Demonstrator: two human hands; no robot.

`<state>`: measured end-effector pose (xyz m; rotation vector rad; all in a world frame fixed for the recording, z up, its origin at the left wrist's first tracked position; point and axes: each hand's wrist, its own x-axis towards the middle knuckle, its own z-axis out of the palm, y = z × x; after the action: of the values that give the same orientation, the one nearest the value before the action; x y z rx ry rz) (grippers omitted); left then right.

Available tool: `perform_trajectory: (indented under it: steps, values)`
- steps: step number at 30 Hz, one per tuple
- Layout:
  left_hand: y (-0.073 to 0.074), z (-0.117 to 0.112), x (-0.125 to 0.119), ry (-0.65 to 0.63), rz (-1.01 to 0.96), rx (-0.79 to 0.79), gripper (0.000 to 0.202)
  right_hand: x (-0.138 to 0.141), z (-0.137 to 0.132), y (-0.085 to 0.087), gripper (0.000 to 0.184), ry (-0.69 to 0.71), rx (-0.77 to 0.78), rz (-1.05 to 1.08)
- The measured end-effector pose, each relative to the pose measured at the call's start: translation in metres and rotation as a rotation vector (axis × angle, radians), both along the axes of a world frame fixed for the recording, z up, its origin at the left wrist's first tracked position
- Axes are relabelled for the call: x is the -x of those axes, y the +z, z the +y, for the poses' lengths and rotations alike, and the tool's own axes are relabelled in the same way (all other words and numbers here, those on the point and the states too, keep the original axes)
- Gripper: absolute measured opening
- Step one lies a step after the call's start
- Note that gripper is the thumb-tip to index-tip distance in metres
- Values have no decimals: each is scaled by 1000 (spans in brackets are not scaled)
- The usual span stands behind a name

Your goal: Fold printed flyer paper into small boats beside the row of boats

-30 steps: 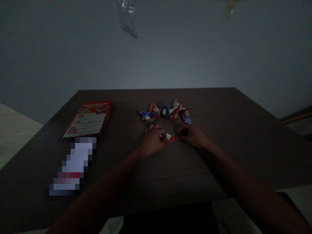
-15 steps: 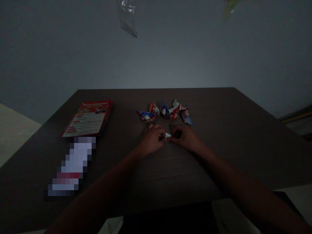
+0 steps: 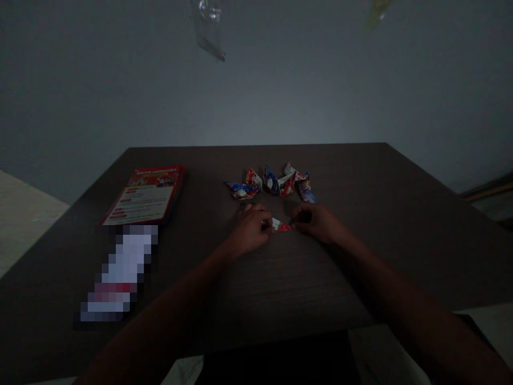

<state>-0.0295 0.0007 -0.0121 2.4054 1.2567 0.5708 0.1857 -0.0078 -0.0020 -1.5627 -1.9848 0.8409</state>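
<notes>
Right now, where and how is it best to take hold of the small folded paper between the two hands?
Probably by its red right corner, in a thumb-and-finger pinch coming from the right. The folded paper looks low and flat, and that pointed end is exposed, while the left hand covers its other end.

A dark wood-grain table [image 3: 360, 179] with printed paper and folded pieces on its top.
Toward the left edge lies a stack of printed sheets [image 3: 146, 198], its top one red with a pale text panel; next to its near edge is a pale, red-banded item [image 3: 126, 262], blurred into blocks. Around the middle, a row of folded paper pieces [image 3: 279, 184] in blue, red and white stands close together, with raised points. Nearer, between the left hand [image 3: 253, 227] and right hand [image 3: 315, 222], a small red-and-white folded paper [image 3: 281, 225] sits low at the surface.
</notes>
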Motion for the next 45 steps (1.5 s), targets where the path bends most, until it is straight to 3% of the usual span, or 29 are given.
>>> perform_trajectory:
  steps: [12,19,32,39,45]
  values:
    - [1,-2,0,-7,-11,-20,2,-5,-1,-5,13,163,-3,94]
    - [0,-2,0,-66,-26,-16,4,7,-3,-4,10,271,-130,26]
    - [3,-2,0,-80,-14,10,2,11,-1,-7,7,267,-198,-89]
    - [1,-3,0,-88,-10,-14,22,10,-4,-3,9,257,-156,-66]
    - [2,-4,-2,-89,10,-26,21,11,-3,-5,7,210,-142,-88]
